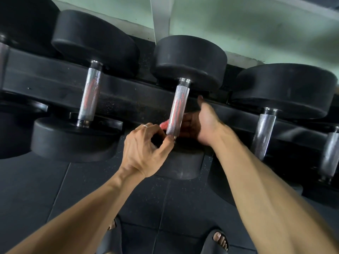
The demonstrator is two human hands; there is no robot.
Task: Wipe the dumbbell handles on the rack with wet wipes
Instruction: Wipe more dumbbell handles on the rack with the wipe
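Handle [178, 107]: middle dumbbell on the rack [45, 74]; long axis runs away from me.
Left hand [145, 149]: fingertips pinching at its near end.
Right hand [199, 123]: cupped beside it, nearer; pink wipe [164, 124] beneath.

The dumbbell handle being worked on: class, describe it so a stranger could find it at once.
Start at the black rack of dumbbells. Several knurled silver handles cross it; take the middle handle. It alone has hands at its near end, the left hand and the right hand.
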